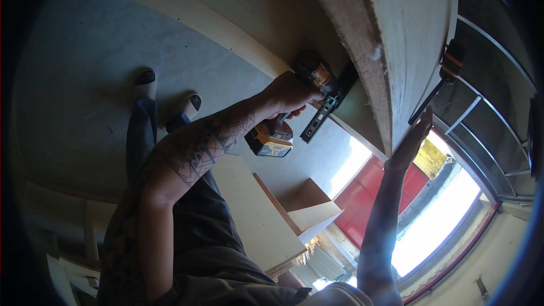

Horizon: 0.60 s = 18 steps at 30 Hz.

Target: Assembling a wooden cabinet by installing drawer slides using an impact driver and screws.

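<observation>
My left hand (290,93), at the end of a tattooed forearm, is wrapped round the grip of a cordless drill (320,73). Its yellow and black battery (271,140) hangs below the hand. The drill's front end is over a black metal drawer slide (322,118) that lies along the inner face of a wooden cabinet; the bit cannot be made out. My right hand (413,139) is against the outer side of the pale wooden panel (416,34), with fingers stretched out. Close to its fingertips is a screwdriver-like tool (450,65) with an orange and black handle and dark shaft.
A metal-framed rack or window grid (481,99) stands at the right. Lower down are a pale board (255,209), an open wooden box (309,198) and red panels (362,192) beside a bright opening. Shoes (146,77) rest on the grey floor (85,62) at left.
</observation>
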Each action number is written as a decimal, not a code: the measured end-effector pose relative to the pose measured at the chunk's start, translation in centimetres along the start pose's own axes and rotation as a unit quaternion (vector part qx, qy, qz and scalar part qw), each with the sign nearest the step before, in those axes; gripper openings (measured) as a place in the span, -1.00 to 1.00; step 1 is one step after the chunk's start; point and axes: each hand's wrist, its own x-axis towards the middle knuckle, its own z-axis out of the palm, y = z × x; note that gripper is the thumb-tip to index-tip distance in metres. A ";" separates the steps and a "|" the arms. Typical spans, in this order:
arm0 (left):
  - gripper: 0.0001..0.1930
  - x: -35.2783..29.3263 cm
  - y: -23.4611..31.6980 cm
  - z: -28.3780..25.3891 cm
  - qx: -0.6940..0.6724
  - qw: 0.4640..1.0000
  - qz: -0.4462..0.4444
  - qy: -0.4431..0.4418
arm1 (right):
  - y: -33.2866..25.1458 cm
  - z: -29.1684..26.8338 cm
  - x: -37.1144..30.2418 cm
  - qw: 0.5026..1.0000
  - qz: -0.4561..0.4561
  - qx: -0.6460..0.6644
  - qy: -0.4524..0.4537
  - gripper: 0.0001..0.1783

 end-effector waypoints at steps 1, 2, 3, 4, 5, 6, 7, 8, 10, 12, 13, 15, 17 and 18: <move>-0.79 0.0 0.0 0.0 0.000 1.000 0.000 0.000 | 0.0 -0.1 0.0 1.000 -0.013 -0.020 -0.002 -0.24; -0.79 0.1 0.0 0.0 0.006 1.000 -0.001 -0.004 | 0.1 -0.2 0.0 0.999 -0.027 -0.040 -0.003 -0.25; -0.79 0.2 0.1 -0.1 0.012 1.000 -0.002 -0.007 | 0.3 -0.2 0.2 0.999 -0.027 -0.039 -0.004 -0.25; -0.79 0.3 0.2 -0.1 0.012 1.000 -0.002 -0.006 | 0.6 -0.2 0.4 0.999 -0.035 -0.038 -0.008 -0.25; -0.79 0.5 0.3 0.0 0.009 1.000 -0.003 -0.003 | 0.9 -0.2 0.6 0.998 -0.042 -0.036 -0.011 -0.25; -0.79 0.5 0.3 0.0 0.006 1.000 -0.004 -0.001 | 0.8 -0.2 0.6 0.998 -0.042 -0.037 -0.012 -0.25; -0.79 0.5 0.3 0.0 0.006 1.000 -0.005 -0.001 | 0.7 -0.1 0.6 0.999 -0.031 -0.022 -0.008 -0.25; -0.78 0.5 0.3 0.1 0.003 1.000 -0.002 0.000 | 0.6 -0.1 0.6 1.000 -0.020 -0.008 -0.005 -0.25; -0.78 0.5 0.2 0.1 0.000 1.000 0.001 0.002 | 0.4 -0.1 0.4 1.000 -0.023 -0.007 -0.008 -0.25; -0.77 0.5 0.2 0.1 0.007 1.000 -0.002 0.005 | 0.3 0.0 0.4 1.000 -0.026 -0.006 -0.010 -0.25; -0.77 0.6 0.2 0.1 0.007 1.000 -0.002 0.006 | 0.2 0.0 0.4 1.000 -0.022 -0.001 -0.010 -0.25; -0.77 0.6 0.1 0.0 0.009 1.000 0.002 0.004 | 0.1 0.2 0.3 1.000 -0.018 0.004 -0.009 -0.24; -0.77 0.7 -0.1 -0.1 0.013 1.000 0.004 0.002 | 0.2 0.3 0.3 1.000 -0.024 -0.014 -0.002 -0.24; -0.77 0.5 0.0 -0.1 0.018 1.000 0.006 0.000 | 0.2 0.3 0.3 1.000 -0.024 -0.014 -0.002 -0.24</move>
